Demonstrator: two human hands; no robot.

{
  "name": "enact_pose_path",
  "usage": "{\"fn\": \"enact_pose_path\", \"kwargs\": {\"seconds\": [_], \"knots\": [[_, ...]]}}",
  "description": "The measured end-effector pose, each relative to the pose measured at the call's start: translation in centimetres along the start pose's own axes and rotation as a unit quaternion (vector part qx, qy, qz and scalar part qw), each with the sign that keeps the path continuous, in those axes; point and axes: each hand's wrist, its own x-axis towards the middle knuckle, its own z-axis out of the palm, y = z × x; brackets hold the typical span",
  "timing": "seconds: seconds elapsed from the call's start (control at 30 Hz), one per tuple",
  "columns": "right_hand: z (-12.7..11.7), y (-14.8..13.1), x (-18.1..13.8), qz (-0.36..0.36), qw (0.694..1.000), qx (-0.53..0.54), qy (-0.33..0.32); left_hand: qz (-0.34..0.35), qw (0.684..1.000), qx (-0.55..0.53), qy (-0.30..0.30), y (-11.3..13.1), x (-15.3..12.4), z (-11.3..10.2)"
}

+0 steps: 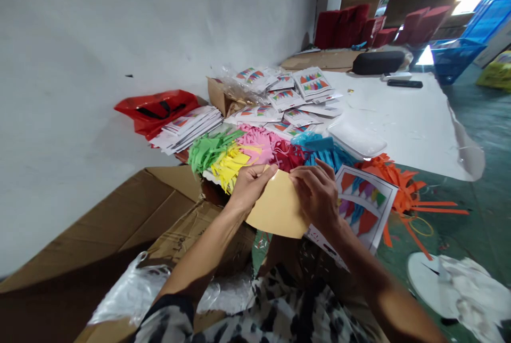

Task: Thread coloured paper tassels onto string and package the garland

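My left hand [250,182] and my right hand [316,194] both pinch the top edge of a tan paper piece [277,209] held in front of me. Under my right hand lies a white printed card [365,204] showing coloured pennant flags. Just beyond my hands sit piles of cut paper flags: green [208,148], yellow [230,166], pink [255,143], dark red [286,155], blue [319,150] and orange [399,183].
Stacks of printed cards [187,127] and more cards [297,95] lie farther back beside a red plastic bag [157,108]. An open cardboard box [120,226] with clear plastic sits at my left. A white sheet [399,114] covers the green floor; blue crates [471,39] stand far right.
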Motion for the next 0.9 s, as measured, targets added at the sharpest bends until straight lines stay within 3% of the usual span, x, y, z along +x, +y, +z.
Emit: {"fn": "enact_pose_path", "kwargs": {"seconds": [0.13,0.3,0.4,0.6,0.9], "knots": [[-0.3,-0.3,0.0,-0.012,1.000,0.009,-0.001,0.019,0.999,0.020,0.018,0.4,0.6,-0.1],[-0.2,0.2,0.6,0.050,0.999,-0.002,0.010,0.051,0.997,0.055,-0.006,0.8,0.4,0.1],[-0.1,0.3,0.7,0.030,0.999,-0.032,-0.011,0.049,0.997,0.056,-0.008,0.7,0.1,0.4],[-0.1,0.2,-0.4,-0.041,0.994,-0.096,0.017,0.021,0.999,0.022,-0.011,0.1,0.5,0.8],[0.6,0.0,0.2,-0.002,1.000,-0.019,-0.001,0.028,0.998,0.056,0.001,0.3,1.4,0.2]]}}
